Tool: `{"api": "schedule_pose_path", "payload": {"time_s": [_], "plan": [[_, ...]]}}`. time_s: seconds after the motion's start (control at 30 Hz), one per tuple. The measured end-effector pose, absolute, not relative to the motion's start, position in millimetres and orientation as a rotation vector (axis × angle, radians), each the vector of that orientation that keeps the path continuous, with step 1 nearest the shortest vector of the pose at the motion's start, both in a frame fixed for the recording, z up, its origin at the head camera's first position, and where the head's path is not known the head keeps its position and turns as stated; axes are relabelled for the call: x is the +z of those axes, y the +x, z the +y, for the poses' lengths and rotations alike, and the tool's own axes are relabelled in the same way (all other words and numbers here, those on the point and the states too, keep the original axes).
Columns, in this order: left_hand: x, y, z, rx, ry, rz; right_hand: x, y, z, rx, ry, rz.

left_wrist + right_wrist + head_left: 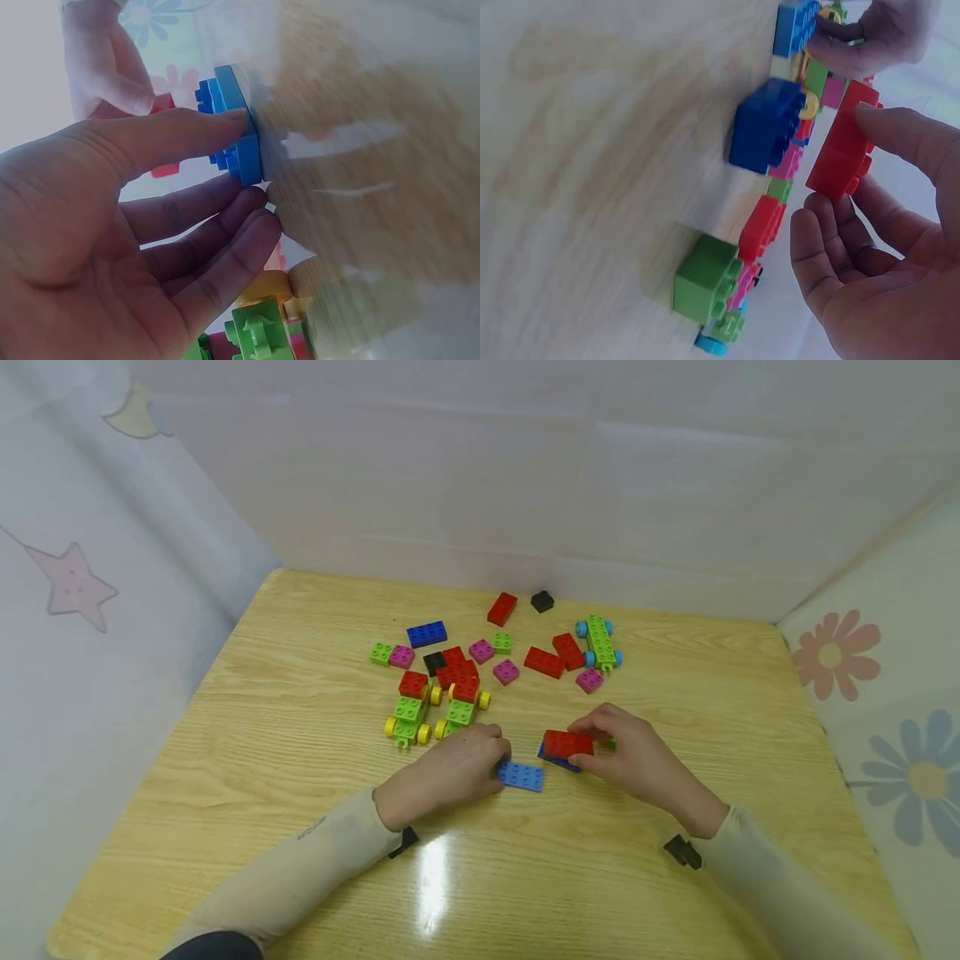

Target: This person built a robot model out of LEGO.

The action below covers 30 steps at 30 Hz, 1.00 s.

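My left hand (pixel 465 766) pinches the left end of a light blue brick (pixel 522 776) lying on the table. In the left wrist view the thumb is across that brick (pixel 244 154), with fingertips at its end. Between thumb and fingers, my right hand (pixel 626 752) holds a red brick (pixel 567 743). It is raised over a dark blue brick (pixel 561 763), which it partly covers in the head view. From the right wrist, the dark blue brick (pixel 761 127) shows on the table, apart from the red one (pixel 844 142). A green brick (pixel 705 277) stands nearby, mostly hidden by my right hand in the head view.
Two green cars with yellow wheels (pixel 408 720) and red bricks on top stand left of centre. Behind are loose red bricks (pixel 544 662), pink bricks (pixel 506 672), a blue brick (pixel 427 634) and a black piece (pixel 542 602). A green base with blue wheels (pixel 600 639) lies back right.
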<state>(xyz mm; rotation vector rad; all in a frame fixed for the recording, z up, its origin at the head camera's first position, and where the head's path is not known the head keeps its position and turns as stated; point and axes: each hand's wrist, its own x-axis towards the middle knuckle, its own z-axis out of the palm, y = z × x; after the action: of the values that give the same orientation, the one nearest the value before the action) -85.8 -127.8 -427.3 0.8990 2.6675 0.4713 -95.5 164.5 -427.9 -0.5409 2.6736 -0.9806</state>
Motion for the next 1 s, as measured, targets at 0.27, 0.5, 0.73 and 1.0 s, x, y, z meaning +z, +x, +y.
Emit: {"api": "schedule_pose_path", "payload": {"time_s": [0.27,0.5,0.73,1.0], "plan": [[-428.3,-85.9,-128.0,0.455,0.948,2.675,-436.1,-79.5,152.8,-0.968,-0.575,2.651],[-423.1,-86.4,-124.3,0.532,1.06,2.676,-434.4,-69.9,142.7,-0.908,-0.619,2.678],[-420.4,-85.9,-121.0,0.517,1.084,2.675,-438.6,-63.0,134.2,-0.842,-0.693,2.736],[-422.4,-86.8,-116.8,0.502,1.103,2.67,-445.3,-62.3,132.2,-0.761,-0.781,2.792]]}}
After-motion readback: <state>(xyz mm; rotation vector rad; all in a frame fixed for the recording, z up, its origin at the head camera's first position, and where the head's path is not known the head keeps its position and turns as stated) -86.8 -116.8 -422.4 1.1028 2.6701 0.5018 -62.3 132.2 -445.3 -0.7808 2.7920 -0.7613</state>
